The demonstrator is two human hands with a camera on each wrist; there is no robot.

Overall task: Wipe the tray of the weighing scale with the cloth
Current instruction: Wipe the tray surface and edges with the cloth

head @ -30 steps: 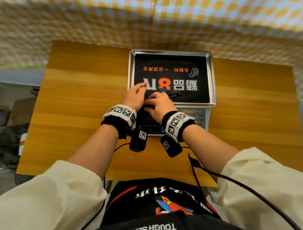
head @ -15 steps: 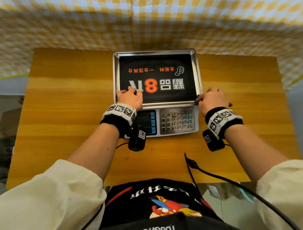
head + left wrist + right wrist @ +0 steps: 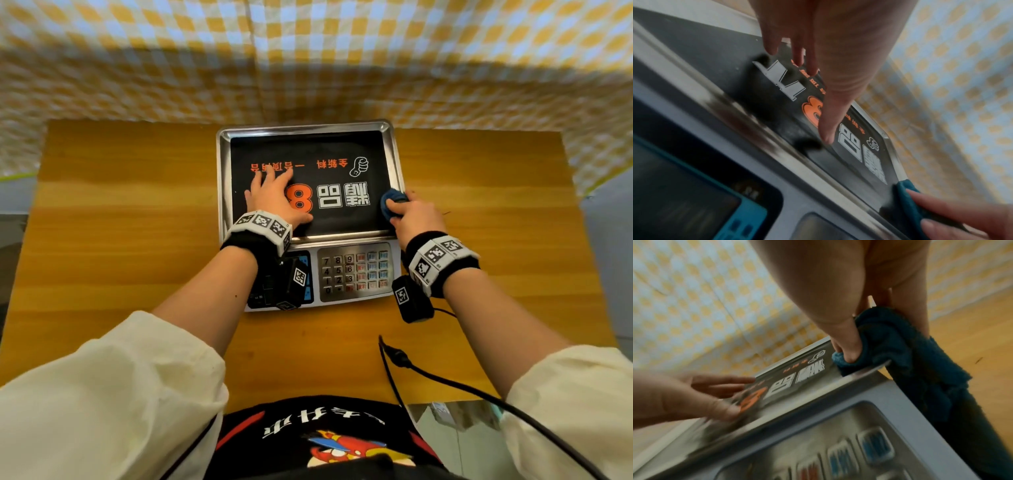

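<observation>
While the scale (image 3: pixel 352 274) sits on the wooden table (image 3: pixel 120 212) with its keypad (image 3: pixel 354 274) toward the person, its tray (image 3: pixel 395 161) lies with the long axis left to right and its printed black sheet (image 3: pixel 308 147) reads upside down. Compared with 0.5 s ago, the left hand (image 3: pixel 270 198) has moved from the tray's near edge onto the sheet, fingers straight and spread flat, and the right hand (image 3: pixel 416 214) has carried the blue cloth (image 3: pixel 392 198) from the table onto the tray's right rim. The right thumb and curled fingers pinch the bunched cloth.
</observation>
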